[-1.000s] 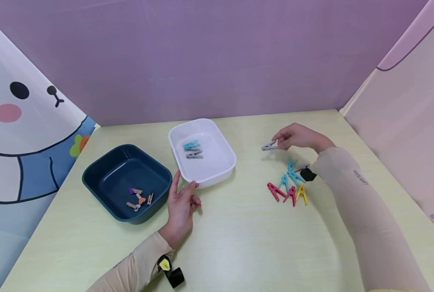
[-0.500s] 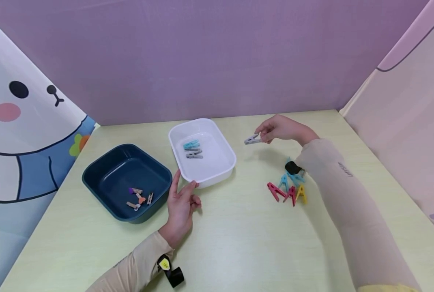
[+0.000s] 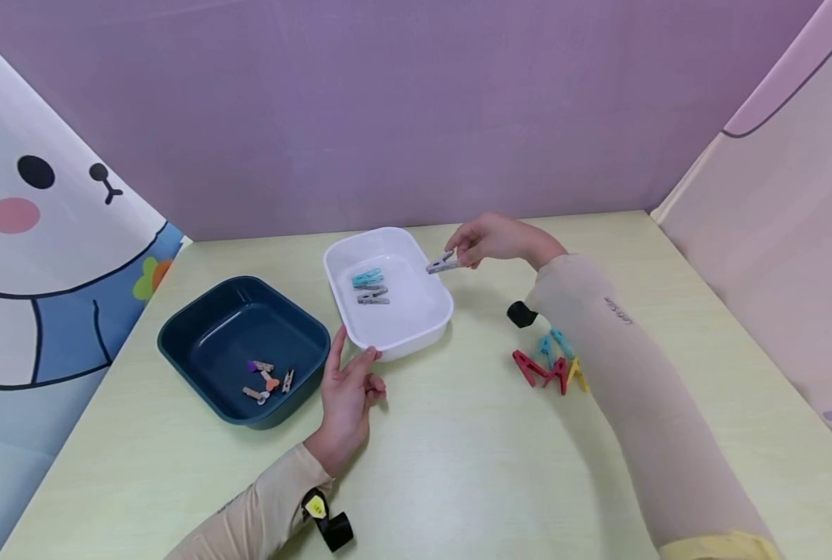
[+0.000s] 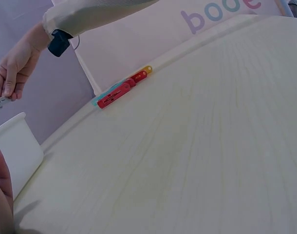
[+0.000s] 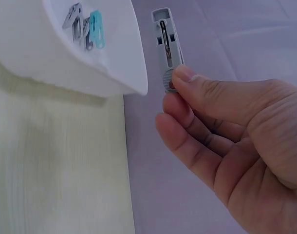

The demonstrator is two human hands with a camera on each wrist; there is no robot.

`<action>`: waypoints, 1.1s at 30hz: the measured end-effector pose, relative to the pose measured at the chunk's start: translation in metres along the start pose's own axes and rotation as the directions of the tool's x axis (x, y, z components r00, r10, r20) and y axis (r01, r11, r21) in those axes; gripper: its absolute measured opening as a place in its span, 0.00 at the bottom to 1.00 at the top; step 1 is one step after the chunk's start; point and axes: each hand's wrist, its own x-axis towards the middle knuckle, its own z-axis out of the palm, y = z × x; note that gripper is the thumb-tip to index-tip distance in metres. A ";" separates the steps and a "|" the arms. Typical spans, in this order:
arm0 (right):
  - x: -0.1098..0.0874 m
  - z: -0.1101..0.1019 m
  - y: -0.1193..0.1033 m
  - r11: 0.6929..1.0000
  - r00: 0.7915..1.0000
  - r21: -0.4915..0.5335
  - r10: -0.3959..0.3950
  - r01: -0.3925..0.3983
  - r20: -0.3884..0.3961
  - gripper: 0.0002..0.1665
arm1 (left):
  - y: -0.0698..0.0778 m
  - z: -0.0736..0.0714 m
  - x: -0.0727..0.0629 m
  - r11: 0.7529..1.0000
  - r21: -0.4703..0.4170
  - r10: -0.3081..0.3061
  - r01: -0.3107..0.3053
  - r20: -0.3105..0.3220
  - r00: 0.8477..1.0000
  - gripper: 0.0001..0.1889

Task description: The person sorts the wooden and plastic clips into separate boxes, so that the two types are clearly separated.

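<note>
My right hand (image 3: 493, 237) pinches a grey clothespin (image 3: 442, 264) between thumb and fingertips, at the right rim of the white basin (image 3: 426, 327). In the right wrist view the grey clothespin (image 5: 168, 48) points upward, its metal spring showing. Inside the white basin lie a light blue clothespin (image 3: 367, 277) and grey clothespins (image 3: 372, 298). My left hand (image 3: 346, 404) touches the near corner of that basin, one finger extended between it and the dark blue basin; some of its other fingers are bent and hold nothing visible.
The dark blue basin (image 3: 199, 389) stands at left with several small wooden clothespins (image 3: 269, 381). Right of the white basin lie red clothespins (image 3: 528, 367), a yellow clothespin (image 3: 577, 375) and light blue clothespins (image 3: 545, 348), partly under my right sleeve. A purple backdrop (image 3: 416, 117) rises behind the table.
My right hand has carried the grey clothespin leftward from above the right part of the table to the white basin's rim. My left hand has stayed put.
</note>
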 end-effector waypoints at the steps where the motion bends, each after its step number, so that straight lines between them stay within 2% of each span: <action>1: 0.003 0.002 -0.002 1.000 1.000 0.000 -0.008 0.008 0.004 0.16 | 0.000 0.000 0.000 1.000 0.000 0.001 -0.001 -0.001 1.000 0.36; 4: 0.012 0.006 -0.008 1.000 0.999 -0.010 -0.027 0.027 0.016 0.16 | 0.000 0.001 0.001 1.000 0.002 -0.001 0.001 -0.002 1.000 0.36; 16: 0.042 0.028 -0.036 1.000 0.997 -0.029 -0.002 0.004 0.080 0.16 | 0.000 0.002 0.001 1.000 -0.001 -0.005 0.005 -0.011 1.000 0.36; 24: 0.060 0.049 -0.047 0.997 0.995 0.058 0.045 -0.051 0.089 0.16 | 0.001 0.000 0.000 1.000 0.004 -0.017 0.017 -0.008 1.000 0.36; 33: 0.076 0.069 -0.045 0.984 0.991 0.140 0.095 -0.107 0.094 0.14 | 0.001 0.000 0.000 1.000 0.004 -0.025 0.025 0.001 1.000 0.36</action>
